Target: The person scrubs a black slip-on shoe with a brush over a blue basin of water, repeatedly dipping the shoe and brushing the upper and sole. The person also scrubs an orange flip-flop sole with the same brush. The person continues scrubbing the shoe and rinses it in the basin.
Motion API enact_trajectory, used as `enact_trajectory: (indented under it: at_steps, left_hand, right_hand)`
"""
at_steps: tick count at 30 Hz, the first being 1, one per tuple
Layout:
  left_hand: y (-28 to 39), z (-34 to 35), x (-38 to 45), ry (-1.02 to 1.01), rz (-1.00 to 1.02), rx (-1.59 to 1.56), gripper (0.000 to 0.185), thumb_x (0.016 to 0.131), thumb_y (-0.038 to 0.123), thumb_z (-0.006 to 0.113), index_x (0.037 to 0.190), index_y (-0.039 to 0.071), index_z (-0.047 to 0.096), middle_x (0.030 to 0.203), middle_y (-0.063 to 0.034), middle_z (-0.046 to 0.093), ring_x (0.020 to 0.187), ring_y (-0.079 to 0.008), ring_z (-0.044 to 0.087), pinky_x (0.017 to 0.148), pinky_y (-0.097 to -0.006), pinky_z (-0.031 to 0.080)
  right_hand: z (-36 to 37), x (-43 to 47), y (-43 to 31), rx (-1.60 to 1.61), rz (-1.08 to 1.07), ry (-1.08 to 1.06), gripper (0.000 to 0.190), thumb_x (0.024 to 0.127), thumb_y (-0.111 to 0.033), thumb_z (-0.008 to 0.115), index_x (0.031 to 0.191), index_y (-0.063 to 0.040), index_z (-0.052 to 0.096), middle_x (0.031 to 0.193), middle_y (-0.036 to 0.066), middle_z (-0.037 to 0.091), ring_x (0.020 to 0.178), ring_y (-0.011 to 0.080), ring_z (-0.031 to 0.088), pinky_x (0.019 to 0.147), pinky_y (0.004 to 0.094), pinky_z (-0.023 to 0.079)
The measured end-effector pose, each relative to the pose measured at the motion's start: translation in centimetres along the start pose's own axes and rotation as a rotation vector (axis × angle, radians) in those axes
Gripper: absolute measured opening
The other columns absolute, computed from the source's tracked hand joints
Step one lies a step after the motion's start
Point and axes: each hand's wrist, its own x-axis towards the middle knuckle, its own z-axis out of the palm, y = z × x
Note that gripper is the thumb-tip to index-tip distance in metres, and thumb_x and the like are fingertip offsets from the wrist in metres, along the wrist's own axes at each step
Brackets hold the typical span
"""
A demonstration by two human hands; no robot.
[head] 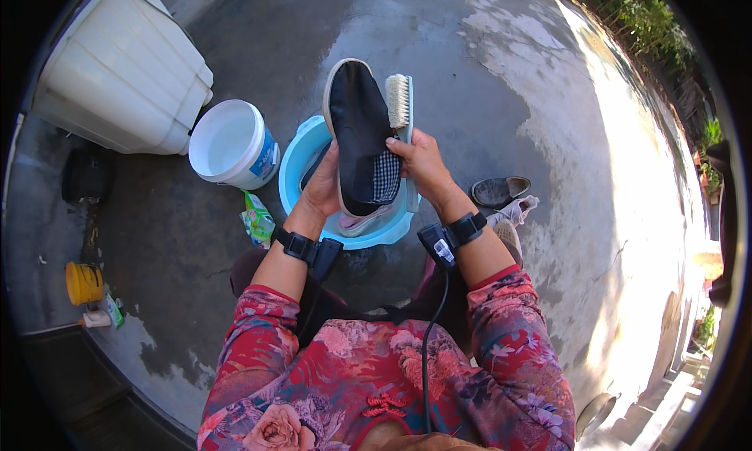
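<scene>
A black slip-on shoe (357, 119) with a pale sole edge and a checked fabric patch is held up over a light blue plastic basin (294, 157). My left hand (322, 183) grips the shoe along its left side. On the other side, my right hand (424, 162) holds a scrubbing brush (402, 101) by its pale handle, bristles facing the shoe, and its thumb rests against the shoe. Inside the basin lies a pinkish shoe (359, 222), partly covered by the black one. Another dark item behind my left hand is mostly hidden.
A white bucket (226, 142) stands left of the basin, beside a green packet (257, 219). A large white plastic tub (126, 75) is at upper left. To the right sit a dark shoe (499, 192) and a light sneaker (515, 210). A yellow pail (83, 283) is far left.
</scene>
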Motion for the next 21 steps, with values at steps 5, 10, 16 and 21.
enact_trajectory:
  at_steps: [5,10,16,21]
  left_hand:
    - [-0.6,-2.1,0.8,0.195,-0.078,0.192,0.065,0.090,0.042,0.068,0.138,0.002,0.048,0.127,-0.0136,0.061,0.112,-0.0236,0.061,0.098,-0.0380,0.050]
    - [-3.7,-7.0,2.8,0.635,-0.222,0.965,0.082,0.074,0.042,0.080,0.134,-0.004,0.049,0.122,-0.0178,0.061,0.111,-0.0240,0.061,0.097,-0.0355,0.047]
    - [-10.3,-10.2,4.1,0.715,-0.383,1.745,0.099,0.071,0.045,0.080,0.145,-0.001,0.033,0.138,-0.0245,0.048,0.124,-0.0408,0.052,0.103,-0.0473,0.043]
    - [-13.5,-10.6,5.5,0.602,-0.535,1.822,0.117,0.069,0.045,0.083,0.153,0.003,0.012,0.143,-0.0222,0.038,0.127,-0.0443,0.047,0.102,-0.0487,0.045]
  right_hand:
    - [-1.7,-0.9,-2.1,-0.337,-0.197,0.251,0.015,0.091,-0.015,0.062,0.099,-0.001,0.064,0.086,0.006,0.069,0.074,0.0081,0.059,0.064,0.0255,0.047]
    - [-4.2,-2.3,-4.1,-0.093,-0.269,0.282,0.018,0.093,-0.016,0.060,0.104,-0.002,0.060,0.086,0.005,0.070,0.055,0.0039,0.050,0.048,0.0212,0.040]
    - [-5.7,-3.2,-5.2,-0.174,-0.295,0.303,0.018,0.093,-0.016,0.060,0.105,-0.003,0.059,0.084,0.004,0.071,0.051,0.0021,0.045,0.044,0.0198,0.036]
    - [-6.2,-3.5,-5.8,-0.223,-0.248,0.310,0.017,0.093,-0.015,0.060,0.104,-0.003,0.060,0.084,0.003,0.071,0.057,0.0022,0.047,0.051,0.0203,0.039]
